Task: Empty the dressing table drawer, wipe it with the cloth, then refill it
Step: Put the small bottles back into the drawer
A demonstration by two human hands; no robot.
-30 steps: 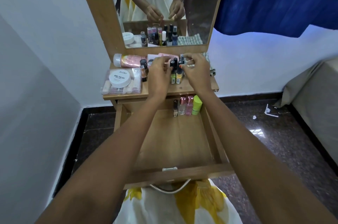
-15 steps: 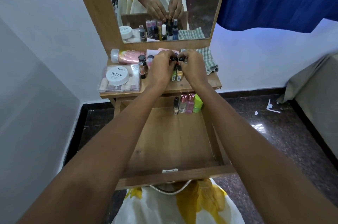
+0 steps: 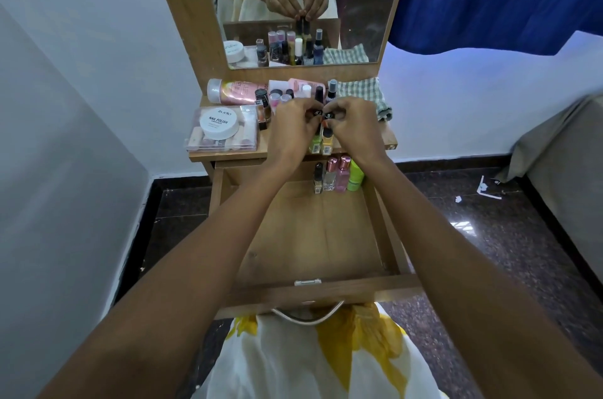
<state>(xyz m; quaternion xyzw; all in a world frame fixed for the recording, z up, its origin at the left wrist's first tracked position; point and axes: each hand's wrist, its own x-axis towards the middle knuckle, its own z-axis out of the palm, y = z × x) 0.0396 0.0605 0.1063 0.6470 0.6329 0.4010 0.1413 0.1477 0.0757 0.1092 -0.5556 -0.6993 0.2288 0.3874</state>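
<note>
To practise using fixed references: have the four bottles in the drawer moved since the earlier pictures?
No. The four bottles stand in the same row at the back right of the drawer, just under the tabletop edge.

Labels on the drawer [image 3: 313,235] bottles [image 3: 341,175] are illegible.

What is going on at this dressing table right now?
A person's left hand pinches the cap of a green polish bottle and the right hand a yellow polish bottle, at the tabletop's front edge. The open drawer holds four bottles at its back. The checked cloth lies on the tabletop.
</note>
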